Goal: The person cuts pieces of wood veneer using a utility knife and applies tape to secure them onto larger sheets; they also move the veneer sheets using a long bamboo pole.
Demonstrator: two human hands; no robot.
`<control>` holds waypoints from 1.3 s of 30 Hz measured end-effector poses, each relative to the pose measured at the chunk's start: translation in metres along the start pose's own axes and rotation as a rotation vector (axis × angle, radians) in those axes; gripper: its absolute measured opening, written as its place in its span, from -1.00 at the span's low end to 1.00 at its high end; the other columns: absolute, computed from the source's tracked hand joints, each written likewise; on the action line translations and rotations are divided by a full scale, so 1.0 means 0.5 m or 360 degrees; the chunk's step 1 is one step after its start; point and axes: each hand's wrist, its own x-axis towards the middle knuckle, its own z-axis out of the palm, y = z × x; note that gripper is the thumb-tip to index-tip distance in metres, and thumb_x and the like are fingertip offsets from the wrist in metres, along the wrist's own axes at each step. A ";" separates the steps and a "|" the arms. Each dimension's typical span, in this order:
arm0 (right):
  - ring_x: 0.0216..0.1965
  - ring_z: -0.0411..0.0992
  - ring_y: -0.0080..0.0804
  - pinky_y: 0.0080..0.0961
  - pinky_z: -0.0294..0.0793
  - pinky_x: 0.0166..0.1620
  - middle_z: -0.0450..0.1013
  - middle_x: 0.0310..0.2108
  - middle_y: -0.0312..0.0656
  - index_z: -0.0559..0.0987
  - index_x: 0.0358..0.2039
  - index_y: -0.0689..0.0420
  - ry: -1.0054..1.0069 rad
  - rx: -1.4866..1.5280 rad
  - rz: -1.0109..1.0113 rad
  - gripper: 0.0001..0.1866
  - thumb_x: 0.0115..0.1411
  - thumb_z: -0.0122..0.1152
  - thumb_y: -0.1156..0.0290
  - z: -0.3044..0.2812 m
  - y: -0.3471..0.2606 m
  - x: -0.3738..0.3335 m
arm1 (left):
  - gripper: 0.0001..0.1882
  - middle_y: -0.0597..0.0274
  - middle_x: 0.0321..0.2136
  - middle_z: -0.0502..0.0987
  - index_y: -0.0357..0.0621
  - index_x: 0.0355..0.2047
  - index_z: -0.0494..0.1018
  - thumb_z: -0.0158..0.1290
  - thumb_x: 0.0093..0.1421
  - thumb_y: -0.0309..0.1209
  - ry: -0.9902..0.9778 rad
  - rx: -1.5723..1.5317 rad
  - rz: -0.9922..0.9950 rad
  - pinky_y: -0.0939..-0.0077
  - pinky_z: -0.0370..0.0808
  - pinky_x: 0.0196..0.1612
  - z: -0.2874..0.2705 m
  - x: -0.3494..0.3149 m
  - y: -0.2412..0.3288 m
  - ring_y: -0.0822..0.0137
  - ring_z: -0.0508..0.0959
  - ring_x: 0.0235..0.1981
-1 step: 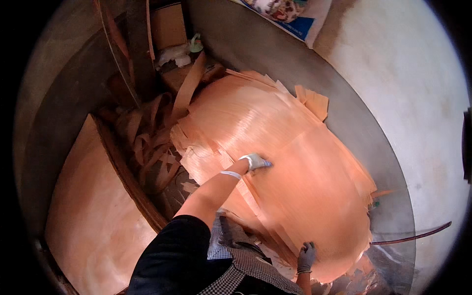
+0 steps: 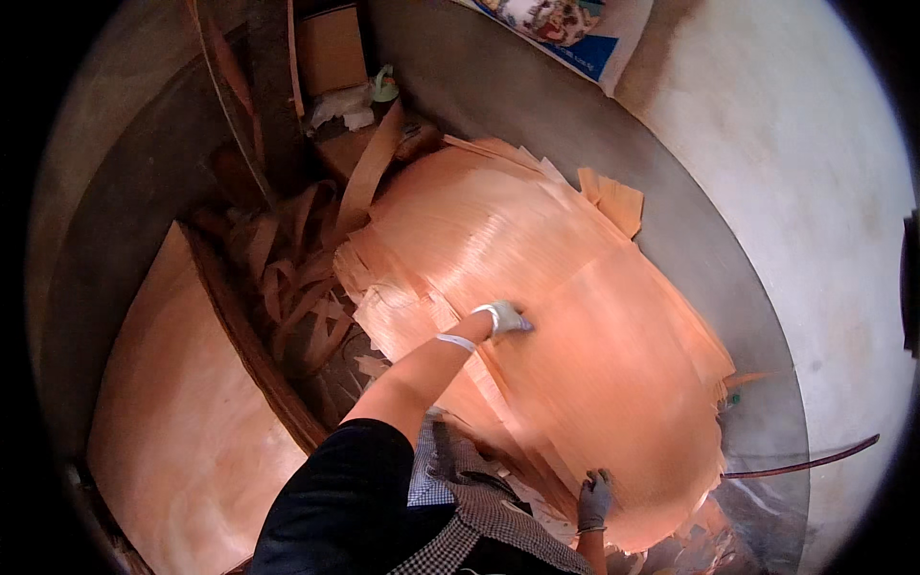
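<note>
A broad stack of thin orange-brown wood veneer sheets (image 2: 594, 316) lies in front of me, its edges ragged and partly split. My left hand (image 2: 502, 318), in a pale glove with bluish fingertips, reaches across and rests on the top sheet near its middle. Its fingers appear laid against the surface, with nothing visible in them. Close to the near edge of the stack, my right hand (image 2: 594, 498) wears a grey glove and touches the sheet with fingers somewhat apart. Loose strips overlap along the stack's left side.
Another veneer stack (image 2: 192, 412) stands at the left. Between the stacks lie tangled veneer strips (image 2: 297, 287). A cardboard box (image 2: 331, 48) and a green container (image 2: 384, 84) are at the back. A thin dark strip (image 2: 805, 465) juts out at right, before a white-and-grey wall (image 2: 767, 163).
Almost nothing differs. My left hand has shifted very slightly to the right on the sheet; my right hand stays in place.
</note>
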 end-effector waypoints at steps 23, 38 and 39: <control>-0.03 0.33 0.08 -0.19 0.34 0.01 0.34 -0.06 0.16 0.40 0.01 0.23 -0.0061 0.0049 0.0085 -0.59 0.09 0.05 0.57 0.016 -0.170 0.170 | -0.38 0.00 0.21 0.15 -0.07 0.22 0.05 -0.08 0.23 -0.11 0.0397 -0.3114 -0.0014 -0.08 0.41 -0.03 -0.200 0.200 -0.166 -0.03 0.29 0.11; -0.08 0.32 -0.03 -0.21 0.39 -0.10 0.30 -0.09 -0.01 0.35 0.03 0.08 -0.0020 -0.0529 0.0249 -0.41 -0.06 0.28 0.31 -0.004 -0.152 0.267 | -0.71 0.26 -0.26 0.50 -0.10 -0.16 0.43 0.12 0.14 -0.28 0.1033 -0.2428 -0.0049 0.32 0.50 -0.28 -0.217 0.279 0.036 0.33 0.49 -0.26; -0.09 0.32 -0.06 -0.21 0.40 -0.12 0.32 -0.12 -0.04 0.37 0.00 0.06 -0.0097 -0.0523 0.0265 -0.45 -0.05 0.26 0.30 -0.006 -0.130 0.257 | -0.77 0.29 -0.27 0.50 -0.08 -0.20 0.45 0.10 0.15 -0.30 0.1035 -0.2281 0.0086 0.37 0.49 -0.32 -0.227 0.264 0.061 0.36 0.48 -0.29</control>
